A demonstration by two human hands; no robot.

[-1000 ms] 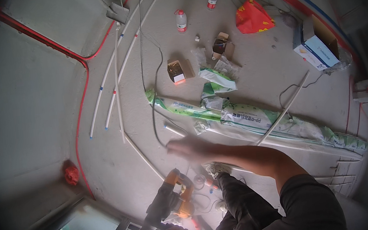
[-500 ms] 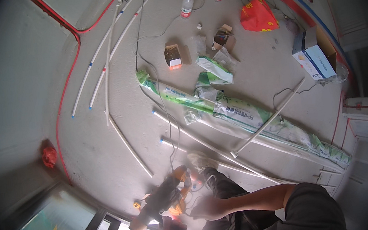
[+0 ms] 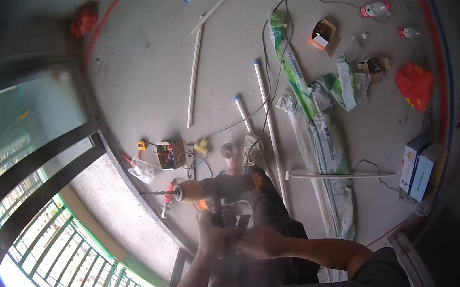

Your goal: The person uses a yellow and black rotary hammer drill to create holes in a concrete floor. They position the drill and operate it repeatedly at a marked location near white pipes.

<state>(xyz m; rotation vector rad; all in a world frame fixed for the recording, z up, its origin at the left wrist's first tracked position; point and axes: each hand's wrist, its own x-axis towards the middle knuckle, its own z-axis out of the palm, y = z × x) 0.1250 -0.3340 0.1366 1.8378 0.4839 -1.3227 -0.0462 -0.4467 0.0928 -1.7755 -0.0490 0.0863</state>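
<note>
A black and orange hammer drill [image 3: 218,187] lies level in front of my body, its long bit [image 3: 158,193] pointing left. My left hand [image 3: 213,235] is wrapped around the dark handle below the drill's body. Right beside it, my right hand [image 3: 260,243] has its fingers closed at the lower end of that handle, where the two hands meet; its fingertips are partly hidden. Beyond the drill, on the floor, are an open carton of small parts [image 3: 172,155], a yellow tape measure [image 3: 141,145] and a red-handled tool [image 3: 166,198].
White pipes [image 3: 263,98] and green-white wrapped pipe bundles [image 3: 330,153] cross the floor. A grey cable [image 3: 272,80] winds over it. Small cartons [image 3: 323,35], bottles [image 3: 375,9], a red bag [image 3: 415,87] and a blue-white box [image 3: 418,171] stand right. A windowed frame and green railing [image 3: 75,245] border the left.
The view has swung, so the floor things sit further right and the railing shows. The drill has gone from tilted to level. My right hand has come up against my left at the handle.
</note>
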